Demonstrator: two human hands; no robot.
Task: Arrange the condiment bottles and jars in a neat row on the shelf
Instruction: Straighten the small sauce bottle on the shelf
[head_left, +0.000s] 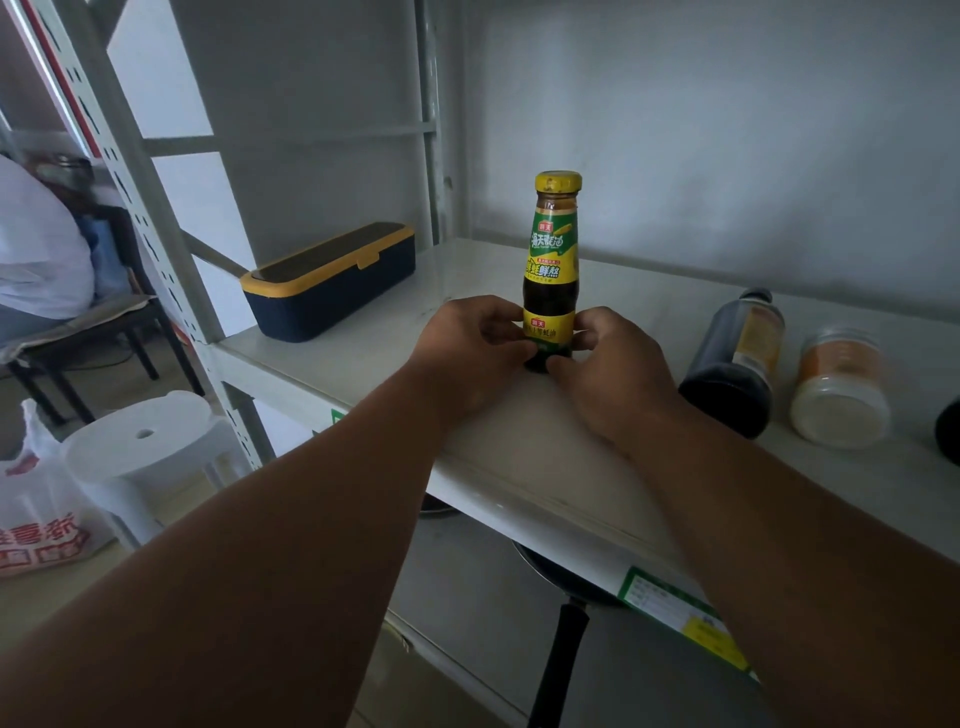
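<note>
Head view, looking down at white metal shelf board (363, 332). Three condiment containers in full sight, plus edge of a fourth.

One upright dark glass sauce bottle with yellow screw cap and green-yellow label (551, 260), standing on board near front edge, about mid-frame. Left hand (467, 348) and right hand (610, 364) both at its base, fingers curled round lower label from either side, thumbs toward front; foot of bottle partly covered by fingertips.

One large dark plastic bottle with yellowish label (735, 358), lying on its side to right of hands, base toward camera, cap end toward wall. Just beside it, one clear cylindrical jar with pale orange contents (841, 384), also lying down, round base toward camera; print blurred. One dark rounded object (950, 428) cut off at right edge, kind impossible to tell.

One long navy rectangular plastic box with yellow-rimmed lid (332, 280) at left end of board, well apart from bottle.

Below: one black frying pan with long handle (563, 639), mostly hidden under board. One white round plastic stool (145, 441) and one white printed plastic bag (36, 519) on floor at left.
</note>
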